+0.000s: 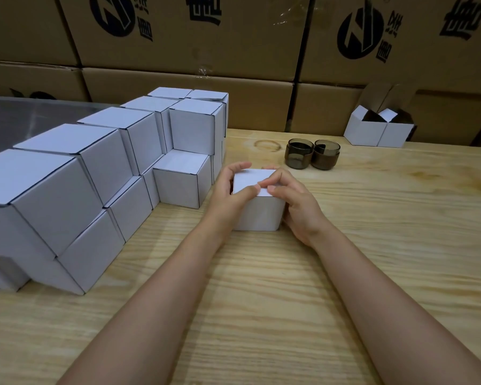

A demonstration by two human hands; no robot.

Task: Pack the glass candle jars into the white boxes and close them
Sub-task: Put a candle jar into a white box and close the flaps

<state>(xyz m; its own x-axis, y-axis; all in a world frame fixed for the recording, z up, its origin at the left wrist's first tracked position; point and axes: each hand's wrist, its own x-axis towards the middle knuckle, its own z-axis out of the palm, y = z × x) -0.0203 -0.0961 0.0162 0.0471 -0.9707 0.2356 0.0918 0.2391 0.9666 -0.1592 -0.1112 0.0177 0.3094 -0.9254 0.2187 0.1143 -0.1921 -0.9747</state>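
A small white box (257,213) stands on the wooden table (289,301) in the middle of the view, its lid down. My left hand (229,191) grips its left side, thumb lying across the lid. My right hand (295,200) holds the right side, fingertips pinching at the lid's front edge. Two dark smoky glass candle jars (299,157) (326,154) stand side by side just behind the box. Two open white boxes (378,132) sit at the back right, flaps up, with dark jars inside.
Several closed white boxes (100,173) are stacked in rows along the left, reaching close to my left hand. Large brown cartons (195,45) wall off the back. A grey metal surface (17,120) lies far left.
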